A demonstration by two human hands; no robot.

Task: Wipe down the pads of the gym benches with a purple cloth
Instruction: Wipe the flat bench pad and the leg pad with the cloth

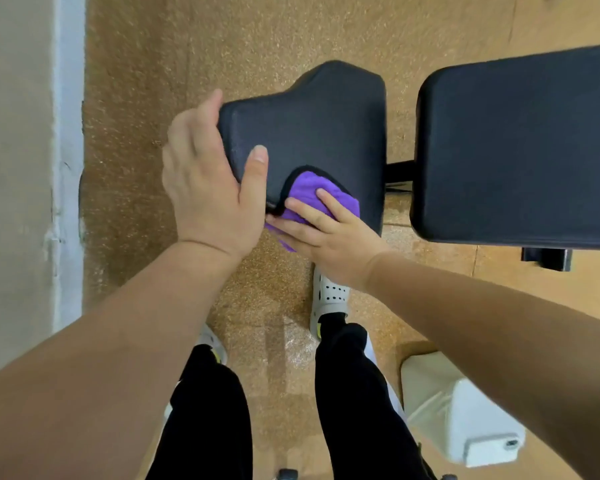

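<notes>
A dark seat pad [312, 129] of a gym bench sits in the middle of the view, with the longer back pad [520, 150] to its right. My left hand [208, 181] grips the seat pad's left edge, thumb on top, fingers wrapped around the side. My right hand [326, 233] presses a purple cloth [312, 192] with a black hem flat onto the near edge of the seat pad. Part of the cloth hangs over the pad's edge under my fingers.
A black frame bar [399, 171] joins the two pads. A pale wall [18, 168] stands at the left. The floor [174, 46] is speckled tan. A white block-shaped object [461, 410] rests on the floor at lower right, beside my legs and white shoes [329, 299].
</notes>
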